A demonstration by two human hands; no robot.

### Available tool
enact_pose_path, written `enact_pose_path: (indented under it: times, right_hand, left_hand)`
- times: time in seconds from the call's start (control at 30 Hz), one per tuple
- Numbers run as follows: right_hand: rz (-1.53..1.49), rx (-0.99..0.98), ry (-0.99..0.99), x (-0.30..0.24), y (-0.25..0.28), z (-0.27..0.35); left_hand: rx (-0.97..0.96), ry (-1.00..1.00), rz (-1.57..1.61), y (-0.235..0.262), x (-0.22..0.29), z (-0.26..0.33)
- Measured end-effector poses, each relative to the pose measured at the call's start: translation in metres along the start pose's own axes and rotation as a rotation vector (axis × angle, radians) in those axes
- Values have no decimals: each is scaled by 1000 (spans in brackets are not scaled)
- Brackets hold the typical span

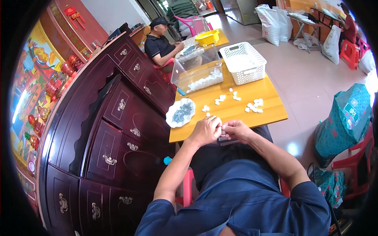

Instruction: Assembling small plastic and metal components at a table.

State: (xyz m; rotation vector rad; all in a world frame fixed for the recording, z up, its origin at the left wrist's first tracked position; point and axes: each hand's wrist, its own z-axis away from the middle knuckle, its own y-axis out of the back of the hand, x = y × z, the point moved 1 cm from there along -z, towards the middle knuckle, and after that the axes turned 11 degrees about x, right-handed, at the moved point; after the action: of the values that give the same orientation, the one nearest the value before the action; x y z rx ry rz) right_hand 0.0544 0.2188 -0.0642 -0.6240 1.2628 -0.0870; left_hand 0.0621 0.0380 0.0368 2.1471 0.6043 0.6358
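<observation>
My left hand (206,130) and my right hand (237,131) meet at the near edge of the yellow wooden table (256,92). The left fingers are curled closed, and the right thumb and fingertips pinch against them. Whatever lies between them is too small and covered to name. Left of my hands, a white scalloped plate (170,117) bears a heap of small dark grey pieces (183,112). Beyond my hands lie small white rounded pieces (255,105) in loose groups. More white pieces (205,80) fill the bottom of a see-through plastic box (182,82).
A white perforated basket (246,72) stands at the table's far right. Across from me sits a person (160,43) beside a yellow basin (207,38). A dark wooden cabinet (130,157) borders my left; a teal bag (340,122) and red chair (360,161) are at right.
</observation>
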Motion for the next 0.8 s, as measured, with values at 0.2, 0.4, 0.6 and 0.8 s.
enact_pose_path:
  times: [0.2,0.4,0.6,0.8]
  right_hand:
    - [-72,-13,-37,-4,0,5]
    - [-155,16,-71,-6,0,3]
    - [-116,73,-66,0,1,-1]
    - [159,178,126,0,-4,2]
  left_hand:
    - [13,19,8,4,11,0]
    - [168,166,160,-7,14,9]
    - [239,159,119,-15,9,15]
    - [274,194,104,-27,1,25]
